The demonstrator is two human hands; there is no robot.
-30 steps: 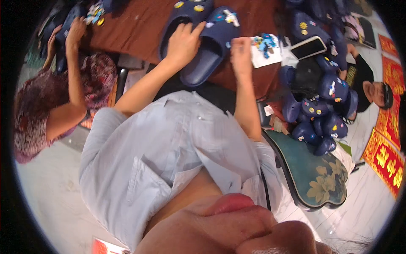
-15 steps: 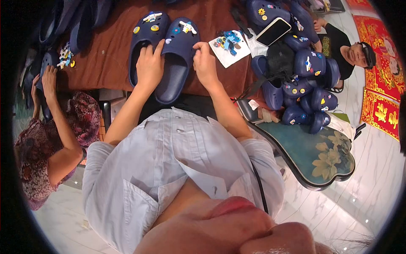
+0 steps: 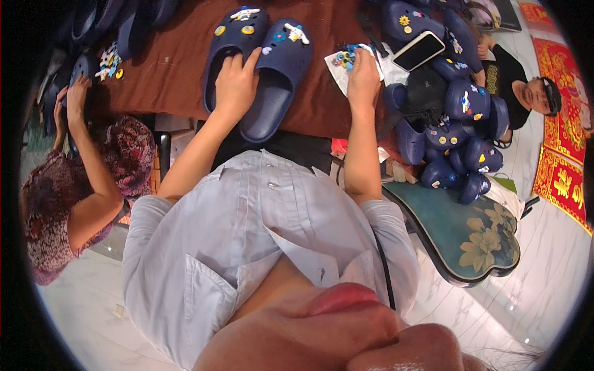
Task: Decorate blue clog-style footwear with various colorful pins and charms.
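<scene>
Two navy clogs lie side by side, toes away from me: a left clog (image 3: pixel 238 32) and a right clog (image 3: pixel 272 99), both with white character charms and small round or flower charms on top. My left hand (image 3: pixel 236 85) is closed on the left clog, fingers in its foot opening and the index finger reaching to the right clog. My right hand (image 3: pixel 364 80) is over a white sheet (image 3: pixel 337 73) bearing a heap of small shoe charms (image 3: pixel 344 58), mostly blue. Its fingers are bent together at the heap; the tips are hidden, so what they pinch does not show.
The table has a brown cloth (image 3: pixel 176 68). A phone (image 3: pixel 419 51) and a pile of decorated navy clogs (image 3: pixel 467 99) are at right, beside a flowered stool (image 3: pixel 461 232). At left, a co-worker's hands (image 3: pixel 74 93) hold a clog near more charms (image 3: pixel 110 62). Another person (image 3: pixel 516 86) is far right.
My right hand has moved right, from beside the right clog to the charms on the white sheet. My left hand stays on the clog. The whole view has shifted slightly.
</scene>
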